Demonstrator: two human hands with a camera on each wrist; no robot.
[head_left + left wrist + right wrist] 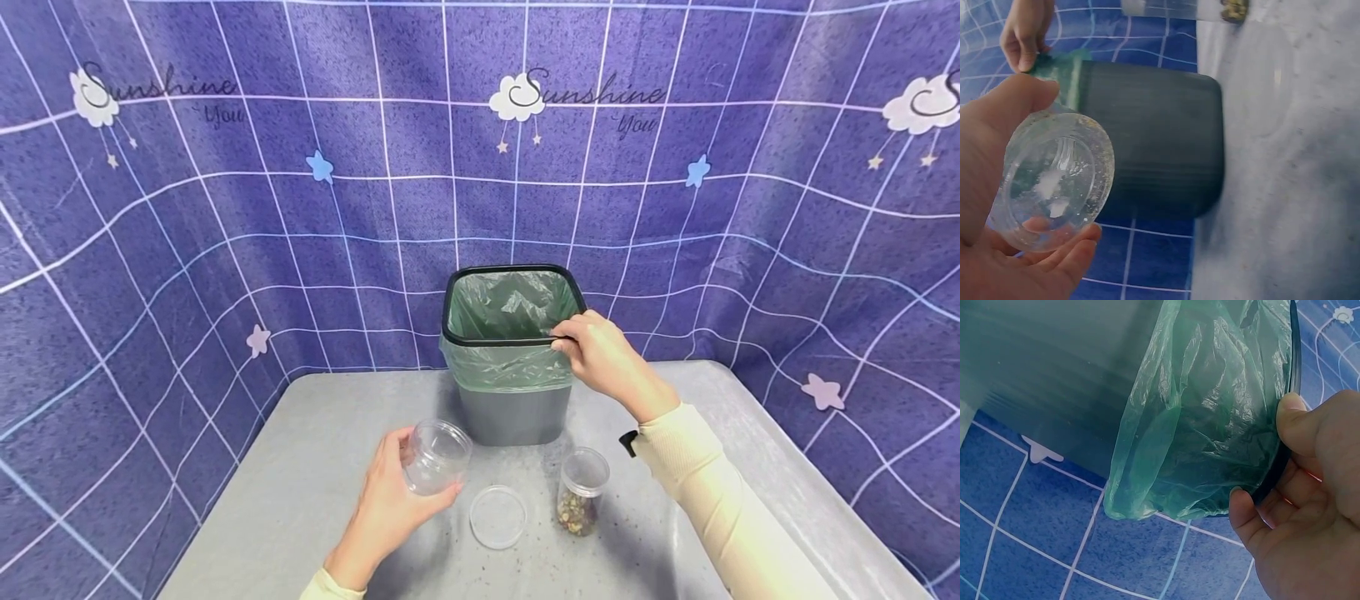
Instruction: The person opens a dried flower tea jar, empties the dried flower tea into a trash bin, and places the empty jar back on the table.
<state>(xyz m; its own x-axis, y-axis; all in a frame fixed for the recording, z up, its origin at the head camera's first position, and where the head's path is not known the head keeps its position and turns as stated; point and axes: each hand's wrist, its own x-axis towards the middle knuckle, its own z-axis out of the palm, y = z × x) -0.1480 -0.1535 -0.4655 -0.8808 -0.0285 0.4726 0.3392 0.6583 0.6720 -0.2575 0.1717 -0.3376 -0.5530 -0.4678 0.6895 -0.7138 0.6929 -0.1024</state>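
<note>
My left hand (pixel 397 493) grips a clear plastic jar (pixel 441 454), tilted, just in front of the bin. In the left wrist view, small crumbs cling inside the jar (pixel 1054 181), which otherwise looks empty. My right hand (pixel 602 354) pinches the black rim of a grey trash bin (pixel 513 417) at its front right corner. A green bag (pixel 1210 412) lines the bin and folds over the outside. On the table, a clear round lid (pixel 498 517) lies flat below the bin, beside an upright clear jar (pixel 583 492) partly filled with dried brownish-green bits.
The grey table (pixel 337 417) carries scattered crumbs near the lid and the filled jar. Behind and on both sides hangs a blue-purple curtain (pixel 360 208) with grid lines, clouds and stars. The bin stands close to the table's back edge.
</note>
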